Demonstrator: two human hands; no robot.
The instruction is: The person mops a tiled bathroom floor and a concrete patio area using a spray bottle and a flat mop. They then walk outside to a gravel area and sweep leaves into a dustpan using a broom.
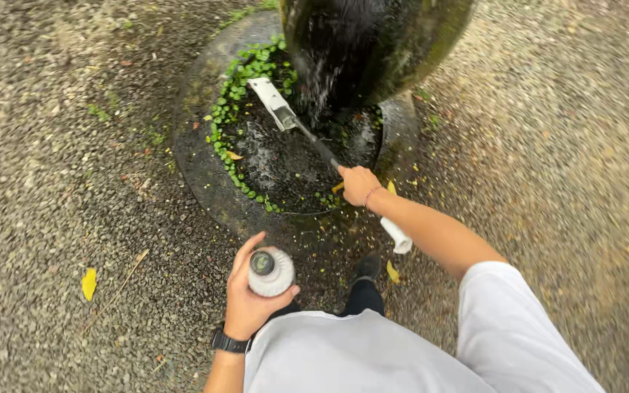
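Note:
My right hand [358, 185] grips the dark handle of a long ladle [313, 142]. Its pale metal cup [271, 102] reaches out over a round stone basin [198, 156], under water falling from a dark mossy boulder [373, 44]. The white end of the handle [397, 236] sticks out behind my forearm. My left hand [249, 291] holds an upright white plastic bottle [271, 273] with an open dark mouth, close to my body and below the basin's near rim. A black watch sits on my left wrist.
Small round green leaves [231, 109] line the basin's wet inner edge. Coarse gravel ground [52, 182] surrounds the basin, with a few yellow fallen leaves [89, 282] and a thin twig. My black shoe [365, 268] stands near the basin's rim.

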